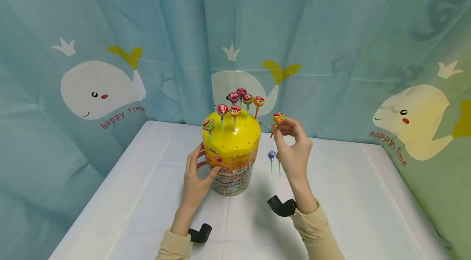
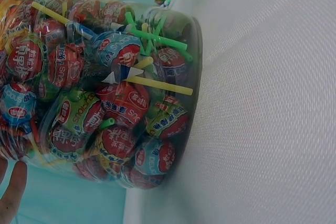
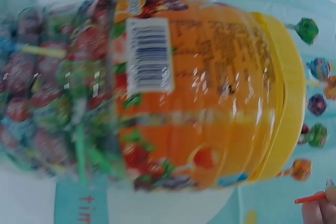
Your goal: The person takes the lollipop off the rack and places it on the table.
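A clear jar [image 1: 232, 184] full of wrapped lollipops stands upright on the table, topped by a yellow lid [image 1: 243, 135] with small holes. Several lollipops [image 1: 222, 109] stick up from the lid by their sticks. My left hand [image 1: 195, 182] grips the jar's side, thumb at the front and fingers round the left. To the right of the lid, my right hand [image 1: 297, 155] pinches a yellow-and-red wrapped lollipop [image 1: 279, 118] by its red stick, apart from the lid. In the right wrist view that red stick [image 3: 311, 198] shows at the lower right corner.
Two lollipops with green sticks lie on the white table [image 1: 154, 170] right of the jar: a blue one [image 1: 272, 155] and one partly behind my right hand. A whale-printed curtain [image 1: 176, 47] hangs behind the table. Black wrist mounts [image 1: 281, 207] sit below both hands.
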A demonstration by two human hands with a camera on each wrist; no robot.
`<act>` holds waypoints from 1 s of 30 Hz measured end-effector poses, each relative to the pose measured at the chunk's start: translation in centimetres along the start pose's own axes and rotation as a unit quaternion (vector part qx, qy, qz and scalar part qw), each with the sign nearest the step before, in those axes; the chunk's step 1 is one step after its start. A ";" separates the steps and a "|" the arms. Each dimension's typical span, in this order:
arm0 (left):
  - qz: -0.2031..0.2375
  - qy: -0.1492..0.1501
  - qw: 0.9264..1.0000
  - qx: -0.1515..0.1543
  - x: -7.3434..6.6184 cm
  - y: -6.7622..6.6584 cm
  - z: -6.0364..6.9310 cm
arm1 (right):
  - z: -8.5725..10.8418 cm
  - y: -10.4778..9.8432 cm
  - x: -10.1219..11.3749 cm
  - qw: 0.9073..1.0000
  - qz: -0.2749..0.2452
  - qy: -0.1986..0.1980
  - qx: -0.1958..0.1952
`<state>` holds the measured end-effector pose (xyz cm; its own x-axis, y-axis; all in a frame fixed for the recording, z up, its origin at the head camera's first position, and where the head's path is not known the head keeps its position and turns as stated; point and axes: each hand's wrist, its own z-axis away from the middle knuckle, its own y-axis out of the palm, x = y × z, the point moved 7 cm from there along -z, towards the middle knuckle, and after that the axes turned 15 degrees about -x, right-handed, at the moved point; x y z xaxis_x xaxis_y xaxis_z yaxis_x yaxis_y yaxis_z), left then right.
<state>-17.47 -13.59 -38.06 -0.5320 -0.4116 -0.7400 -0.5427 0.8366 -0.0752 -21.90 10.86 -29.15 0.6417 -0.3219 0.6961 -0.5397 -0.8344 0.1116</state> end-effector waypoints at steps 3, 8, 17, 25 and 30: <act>0.003 0.000 1.000 0.000 0.0 0.0 -0.1 | 0.2 -0.9 -0.8 1.000 0.010 0.003 -0.011; 0.005 -0.001 1.000 0.000 0.1 0.0 -0.1 | 0.7 -2.3 -2.6 0.999 0.034 0.033 -0.025; 0.001 -0.006 1.000 0.005 0.2 0.0 -0.1 | 1.1 -4.4 -2.8 0.994 0.079 0.060 -0.044; 0.001 -0.003 1.000 0.003 0.0 0.0 0.0 | 1.3 -6.0 -4.7 0.990 0.105 0.071 -0.057; 0.001 -0.011 1.000 0.004 0.1 0.0 0.1 | 1.3 -6.8 -6.2 0.987 0.129 0.079 -0.062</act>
<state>-17.51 -13.60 -38.20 -0.5189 -0.4024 -0.7542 -0.5365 0.8402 -0.0791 -21.51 17.91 -35.14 0.3877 -0.4345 0.8130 -0.7419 -0.6704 -0.0045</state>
